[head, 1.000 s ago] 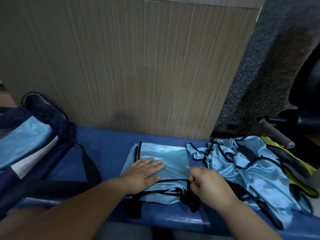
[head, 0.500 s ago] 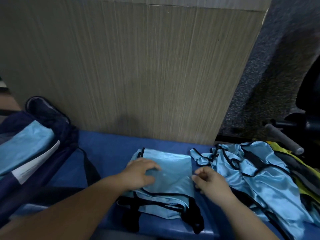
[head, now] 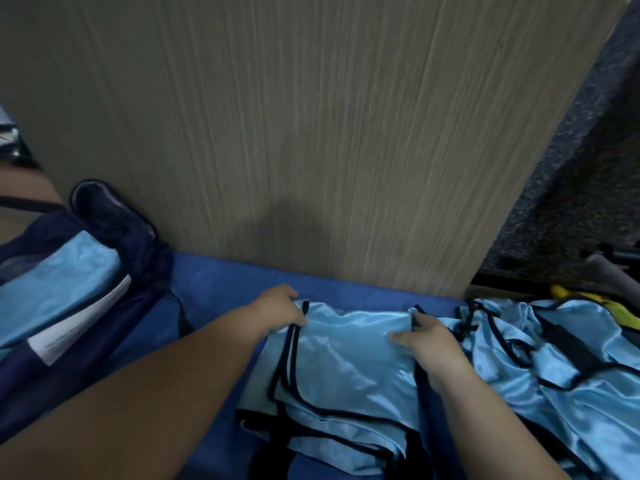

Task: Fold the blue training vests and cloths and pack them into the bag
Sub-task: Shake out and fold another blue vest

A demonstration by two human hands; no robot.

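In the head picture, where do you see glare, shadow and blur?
Head view: dim light overall; pale sheen on the folded vest between the left hand and right hand; a soft shadow on the wood panel above them; the vest pile looks slightly blurred.

So the left hand (head: 277,311), laid flat on the shiny light-blue vest with black trim (head: 346,368) a second ago, has been shifted to its far left corner. The right hand (head: 429,344) has been moved up to the far right one, and both corners are now pinched.
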